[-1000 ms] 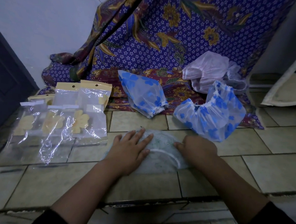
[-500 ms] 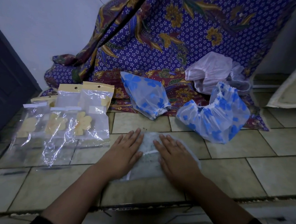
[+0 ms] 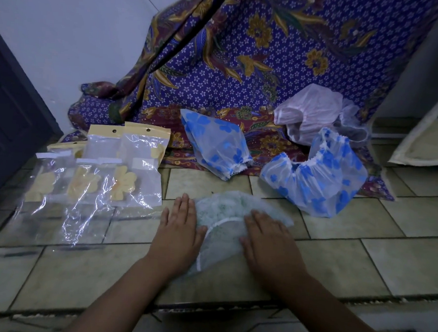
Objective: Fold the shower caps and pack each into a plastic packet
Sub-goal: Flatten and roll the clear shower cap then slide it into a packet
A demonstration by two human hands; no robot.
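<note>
Left hand & right hand lie flat, fingers straight, pressing the green-speckled shower cap onto the floor tiles mid-fold; blue-flowered caps + pale pink cap beyond aren't folded yet, clear packets wait at left, so lots left imo.

The tiled floor carries a green-speckled shower cap, lying flat. Left of that cap lie clear plastic packets; beyond it spreads a patterned cloth; beyond-right sits a blue-flowered cap.
</note>
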